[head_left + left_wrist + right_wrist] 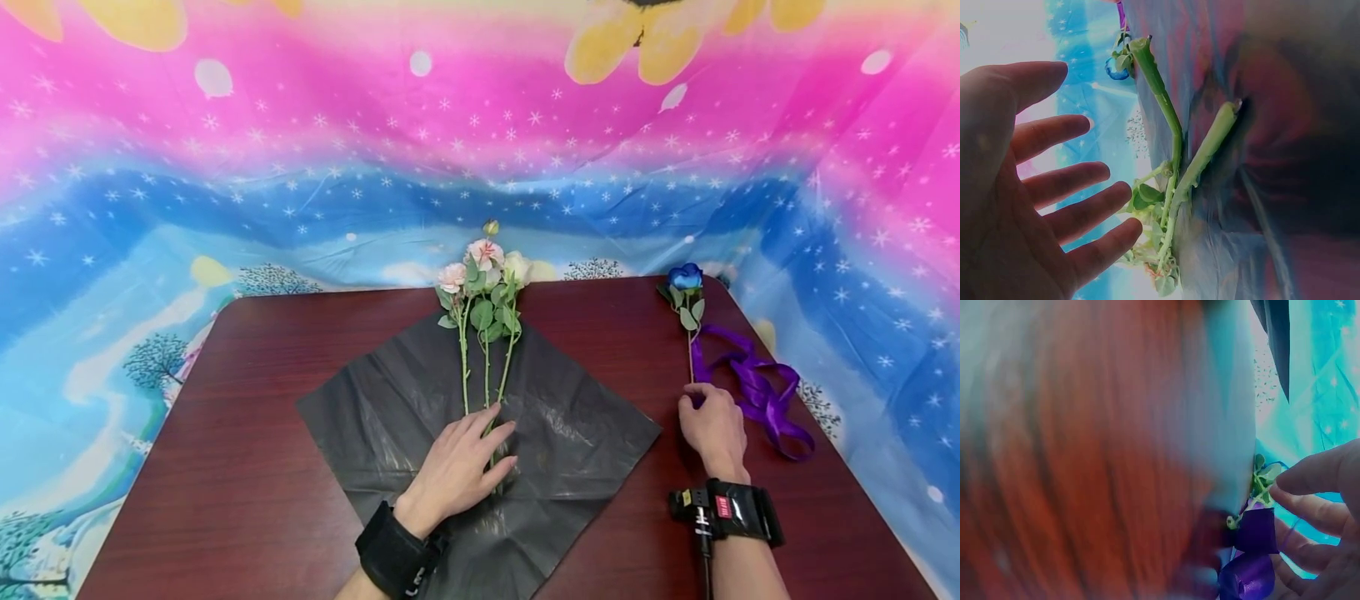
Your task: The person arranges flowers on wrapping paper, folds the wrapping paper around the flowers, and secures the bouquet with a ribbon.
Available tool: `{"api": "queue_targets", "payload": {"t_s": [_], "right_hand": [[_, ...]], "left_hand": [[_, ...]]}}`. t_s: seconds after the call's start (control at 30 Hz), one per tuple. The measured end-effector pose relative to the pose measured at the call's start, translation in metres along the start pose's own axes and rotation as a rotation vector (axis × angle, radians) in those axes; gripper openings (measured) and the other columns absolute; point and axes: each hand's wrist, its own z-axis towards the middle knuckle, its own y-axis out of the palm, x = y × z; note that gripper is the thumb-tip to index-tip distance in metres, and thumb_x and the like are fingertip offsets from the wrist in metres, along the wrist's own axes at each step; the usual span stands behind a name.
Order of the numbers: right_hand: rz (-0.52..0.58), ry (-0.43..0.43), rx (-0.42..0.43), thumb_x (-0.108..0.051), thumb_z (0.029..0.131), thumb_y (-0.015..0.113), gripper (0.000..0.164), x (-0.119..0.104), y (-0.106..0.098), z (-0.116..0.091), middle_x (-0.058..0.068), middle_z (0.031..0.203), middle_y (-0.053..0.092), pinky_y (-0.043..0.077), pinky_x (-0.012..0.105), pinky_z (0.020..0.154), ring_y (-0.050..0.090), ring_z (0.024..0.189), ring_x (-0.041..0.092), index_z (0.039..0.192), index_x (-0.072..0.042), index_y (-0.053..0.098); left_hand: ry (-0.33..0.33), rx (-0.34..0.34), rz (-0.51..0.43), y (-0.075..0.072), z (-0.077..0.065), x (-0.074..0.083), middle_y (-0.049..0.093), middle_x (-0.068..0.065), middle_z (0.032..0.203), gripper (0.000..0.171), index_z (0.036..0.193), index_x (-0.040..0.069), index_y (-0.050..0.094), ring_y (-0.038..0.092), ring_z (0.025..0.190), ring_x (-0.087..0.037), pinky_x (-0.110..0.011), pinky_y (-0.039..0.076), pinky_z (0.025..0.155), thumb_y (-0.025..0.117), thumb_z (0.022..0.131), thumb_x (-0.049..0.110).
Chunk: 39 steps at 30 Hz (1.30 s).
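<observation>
Pink and cream roses (483,267) with green stems lie across a dark sheet of wrapping paper (577,425), blooms toward the table's far edge. My left hand (461,467) is over the lower stems, fingers spread and fairly straight. In the left wrist view, that hand (1041,181) is beside the cut stem ends (1210,137) without gripping them. On the right, a blue rose (685,277) lies with its stem running to my right hand (714,425). Thumb and forefinger of the right hand (1316,512) come together at the stem (1254,501), seemingly pinching it near its lower end.
A loose purple ribbon (761,392) lies in loops beside the blue rose and right hand. The brown table (247,450) shows on both sides of the paper. A printed cloth backdrop (360,167) rises behind the table and at its sides.
</observation>
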Motion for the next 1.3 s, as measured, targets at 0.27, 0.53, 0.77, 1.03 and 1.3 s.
{"api": "queue_targets", "payload": {"t_s": [0.27, 0.53, 0.77, 1.03, 1.3], "right_hand": [[-0.01, 0.018, -0.012, -0.017, 0.096, 0.045, 0.036, 0.008, -0.002, 0.002, 0.028, 0.13, 0.048, 0.043, 0.059, 0.076, 0.048, 0.109, 0.048, 0.125, -0.001, 0.057], [-0.007, 0.044, -0.042, -0.021, 0.098, 0.045, 0.037, 0.014, -0.007, 0.003, 0.027, 0.119, 0.053, 0.042, 0.058, 0.077, 0.052, 0.104, 0.045, 0.127, 0.0, 0.053], [-0.039, 0.057, -0.064, -0.028, 0.099, 0.047, 0.042, 0.018, -0.009, 0.009, 0.025, 0.118, 0.056, 0.043, 0.054, 0.072, 0.055, 0.097, 0.041, 0.126, 0.004, 0.051], [-0.082, 0.1, -0.126, -0.028, 0.095, 0.05, 0.029, 0.019, -0.016, 0.016, 0.007, 0.07, 0.056, 0.035, 0.039, 0.053, 0.051, 0.06, 0.025, 0.079, -0.006, 0.062], [-0.125, 0.093, -0.184, -0.032, 0.095, 0.052, 0.032, 0.021, -0.022, 0.024, 0.006, 0.068, 0.053, 0.036, 0.048, 0.059, 0.05, 0.063, 0.026, 0.072, -0.009, 0.056]], "left_hand": [[0.013, 0.023, 0.005, 0.004, 0.0, -0.002, 0.049, -0.012, 0.138, 0.042, 0.129, 0.017, 0.06, 0.05, 0.122, -0.026, -0.044, 0.042, 0.095, 0.058, 0.095, 0.04], [0.012, 0.005, 0.022, 0.002, 0.004, 0.001, 0.049, -0.011, 0.138, 0.041, 0.128, 0.017, 0.061, 0.05, 0.122, -0.025, -0.044, 0.043, 0.094, 0.057, 0.095, 0.041], [0.016, -0.018, 0.019, 0.003, 0.009, 0.005, 0.048, -0.01, 0.139, 0.041, 0.128, 0.018, 0.062, 0.051, 0.12, -0.025, -0.043, 0.044, 0.092, 0.056, 0.095, 0.043], [0.01, -0.016, 0.011, 0.003, 0.01, 0.004, 0.049, -0.011, 0.139, 0.041, 0.127, 0.018, 0.062, 0.051, 0.119, -0.026, -0.044, 0.045, 0.091, 0.056, 0.095, 0.042], [0.015, -0.003, 0.01, 0.002, 0.009, 0.003, 0.049, -0.011, 0.138, 0.04, 0.127, 0.018, 0.063, 0.052, 0.119, -0.025, -0.043, 0.045, 0.091, 0.057, 0.095, 0.042]]}}
